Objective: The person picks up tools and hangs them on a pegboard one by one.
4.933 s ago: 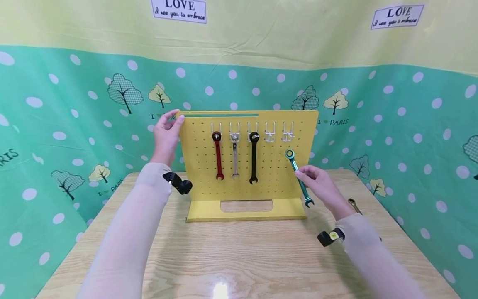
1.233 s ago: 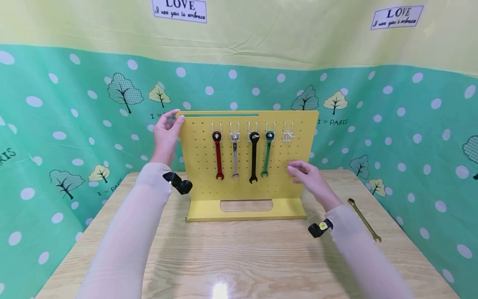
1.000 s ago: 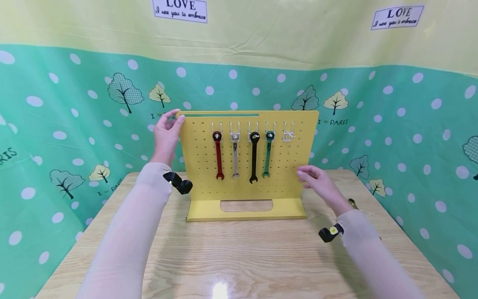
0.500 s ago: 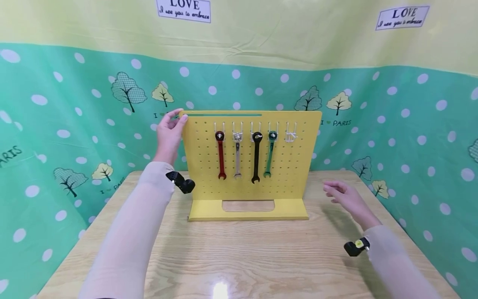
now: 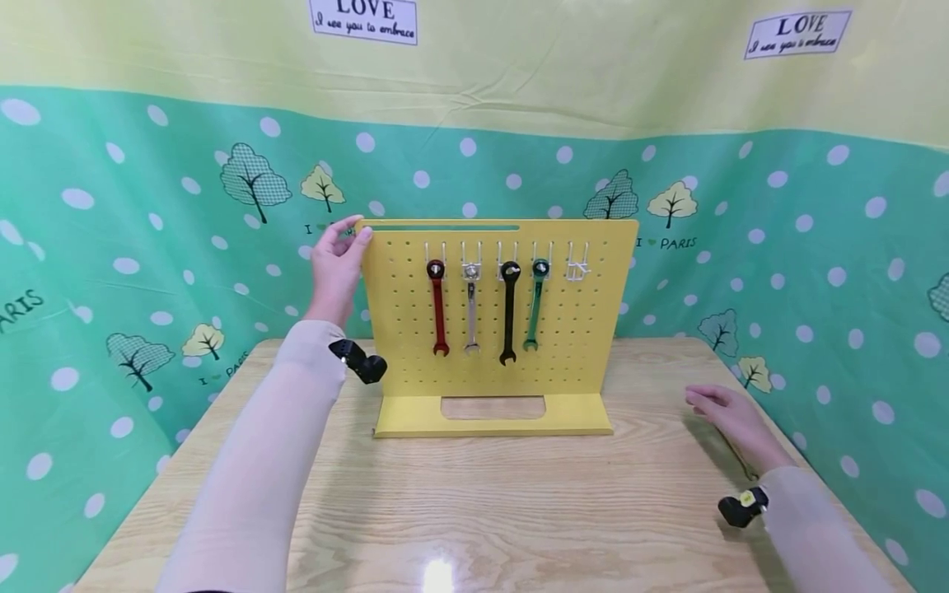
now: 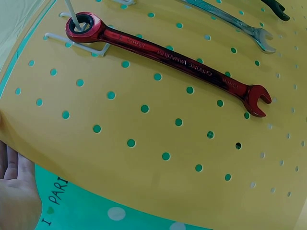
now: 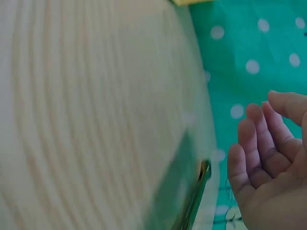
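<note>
My left hand (image 5: 335, 268) pinches the upper left corner of a yellow pegboard (image 5: 578, 362), its thumb in front. On white hooks hang a red combination wrench (image 5: 439, 309), a silver wrench (image 5: 471, 317), a black wrench (image 5: 508, 317) and a green wrench (image 5: 535, 309), ring ends up. The left wrist view shows the red wrench (image 6: 168, 57) close by. At the right, my right hand (image 5: 741, 420) hovers above a gold wrench (image 5: 736, 455) lying on the table, mostly hidden under it. In the right wrist view, fingers and thumb are apart, gently bent, beside the gold wrench (image 7: 194, 199).
Another white hook (image 5: 577, 268) sits right of the green wrench. The board's base (image 5: 571, 416) stands on a wooden table (image 5: 474, 511). A green and yellow patterned curtain (image 5: 474, 165) surrounds the table at the back and sides.
The green wrench has gone from my right hand to the hook beside the black one. My right hand has since moved right and down to the gold wrench. My left hand keeps its hold.
</note>
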A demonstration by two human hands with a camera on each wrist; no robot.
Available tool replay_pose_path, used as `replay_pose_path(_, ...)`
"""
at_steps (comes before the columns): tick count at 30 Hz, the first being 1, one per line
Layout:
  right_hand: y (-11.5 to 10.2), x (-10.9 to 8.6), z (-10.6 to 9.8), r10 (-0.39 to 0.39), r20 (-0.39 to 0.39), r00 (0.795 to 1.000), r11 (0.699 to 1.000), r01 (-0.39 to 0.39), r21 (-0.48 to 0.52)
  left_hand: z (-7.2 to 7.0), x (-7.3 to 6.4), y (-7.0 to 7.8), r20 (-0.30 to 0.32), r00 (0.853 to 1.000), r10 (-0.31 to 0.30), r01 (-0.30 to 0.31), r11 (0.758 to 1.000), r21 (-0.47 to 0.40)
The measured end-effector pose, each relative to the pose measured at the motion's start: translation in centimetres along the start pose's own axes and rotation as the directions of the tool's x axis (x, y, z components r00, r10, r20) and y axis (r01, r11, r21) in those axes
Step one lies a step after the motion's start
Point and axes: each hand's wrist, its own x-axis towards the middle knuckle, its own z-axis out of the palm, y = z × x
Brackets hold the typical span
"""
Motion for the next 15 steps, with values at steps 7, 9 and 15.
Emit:
replay_pose_path(7, 2.2, -0.4, -1.1, 0.103, -0.016, 0.995, 0.994, -0.103, -0.022, 0.0, 0.0, -0.1, -0.004, 1.000, 0.005, -0.005, 1.000, 0.004)
replay_pose_path(9, 2.6, -0.6, -1.4, 0.119, -0.023, 0.993, 0.993, -0.119, -0.025, 0.0, -0.1, -0.1, -0.005, 1.000, 0.008, -0.008, 1.000, 0.007)
replay_pose_path(15, 3.8, -1.2, -2.2, 0.183, -0.014, 0.983, 0.983, -0.183, -0.032, 0.0, -0.1, -0.1, 0.000, 1.000, 0.014, -0.014, 1.000, 0.001)
